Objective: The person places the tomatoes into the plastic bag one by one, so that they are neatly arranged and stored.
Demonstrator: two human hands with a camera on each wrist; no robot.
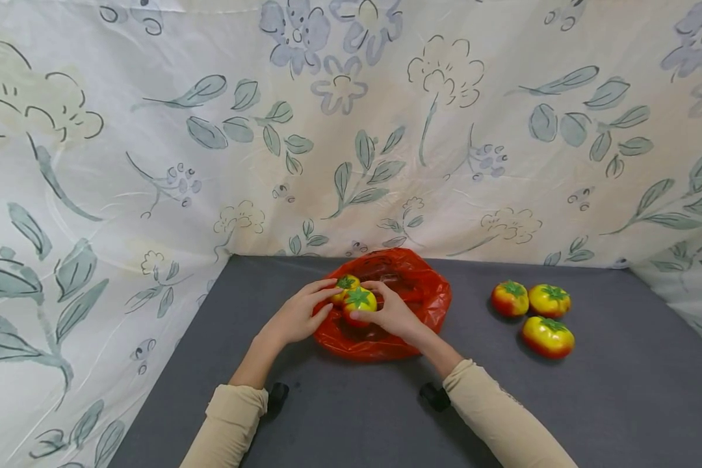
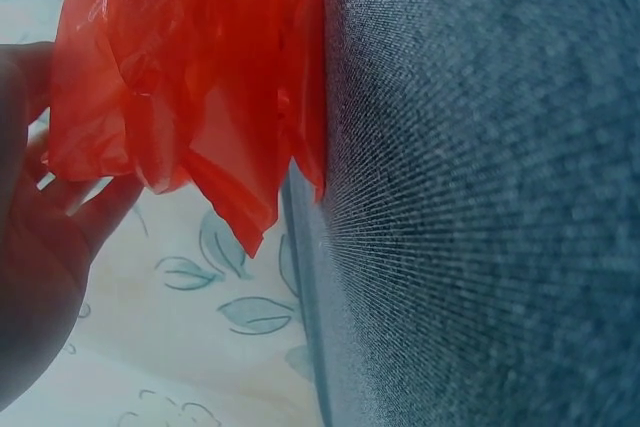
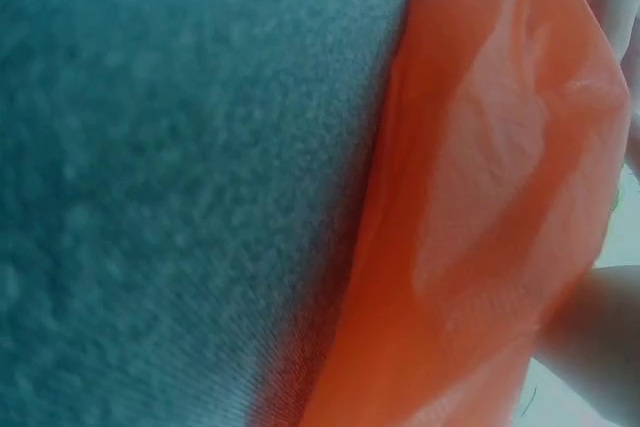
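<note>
A red plastic bag lies crumpled mid-table. My left hand grips its left rim; in the left wrist view the red bag drapes over the fingers and hangs off the grey table. My right hand holds a red-yellow tomato with a green calyx between thumb and fingers, right at the bag's left edge. A second tomato sits just behind it by my left fingertips. In the right wrist view only the bag and part of the hand show.
Three more tomatoes lie together on the grey table to the right of the bag. A floral cloth walls the table at the back and on both sides.
</note>
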